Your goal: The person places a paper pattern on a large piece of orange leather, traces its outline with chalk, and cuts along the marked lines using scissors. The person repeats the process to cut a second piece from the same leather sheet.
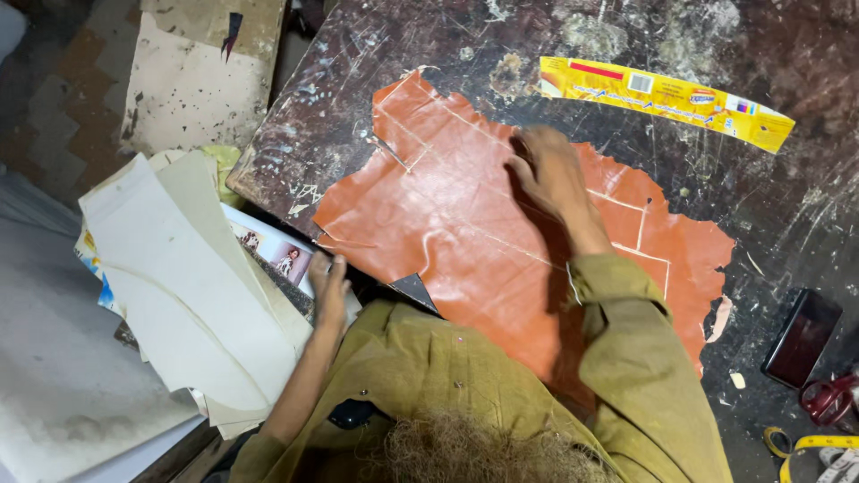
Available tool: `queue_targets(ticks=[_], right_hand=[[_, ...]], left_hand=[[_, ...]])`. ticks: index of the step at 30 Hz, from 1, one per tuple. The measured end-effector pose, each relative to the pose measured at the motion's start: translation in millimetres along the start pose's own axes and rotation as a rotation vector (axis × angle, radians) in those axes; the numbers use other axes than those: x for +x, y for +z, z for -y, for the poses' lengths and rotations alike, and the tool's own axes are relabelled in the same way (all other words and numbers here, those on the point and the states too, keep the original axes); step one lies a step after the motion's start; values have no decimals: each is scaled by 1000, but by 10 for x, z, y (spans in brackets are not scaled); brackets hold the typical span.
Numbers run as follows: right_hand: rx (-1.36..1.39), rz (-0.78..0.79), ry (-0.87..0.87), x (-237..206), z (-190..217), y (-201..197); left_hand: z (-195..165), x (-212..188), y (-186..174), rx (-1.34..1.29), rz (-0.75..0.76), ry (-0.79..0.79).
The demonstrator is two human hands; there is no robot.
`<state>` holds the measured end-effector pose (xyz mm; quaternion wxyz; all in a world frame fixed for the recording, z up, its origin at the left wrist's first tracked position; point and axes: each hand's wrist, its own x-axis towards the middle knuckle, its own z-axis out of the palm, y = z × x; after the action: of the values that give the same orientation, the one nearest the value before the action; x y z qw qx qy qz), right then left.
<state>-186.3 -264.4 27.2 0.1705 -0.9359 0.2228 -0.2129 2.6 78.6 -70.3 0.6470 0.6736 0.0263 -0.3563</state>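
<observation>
The orange leather sheet [474, 233], already marked with pale lines but uncut, is pressed flat on the bench [716, 197] under the open right hand [550, 174], while card patterns [192, 286] are touched by the left hand [329, 288], its grip loose.

place: leather workshop | signs: scarred worktable [376, 54], marked leather hide [465, 224], tape measure [814, 444], paper patterns [188, 286]

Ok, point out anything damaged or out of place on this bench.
The dark worktop is heavily scratched and stained. The orange leather piece under the right hand has ragged, uneven edges. The paper stack by the left hand is splayed askew.
</observation>
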Motion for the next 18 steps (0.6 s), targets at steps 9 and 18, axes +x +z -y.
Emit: queue_targets(ticks=[9, 18], right_hand=[[-89, 276, 371, 970, 764, 573], [582, 353, 326, 774, 926, -353]], left_hand=[[60, -323, 70, 462, 300, -249], [-383, 189, -432, 237, 414, 13]])
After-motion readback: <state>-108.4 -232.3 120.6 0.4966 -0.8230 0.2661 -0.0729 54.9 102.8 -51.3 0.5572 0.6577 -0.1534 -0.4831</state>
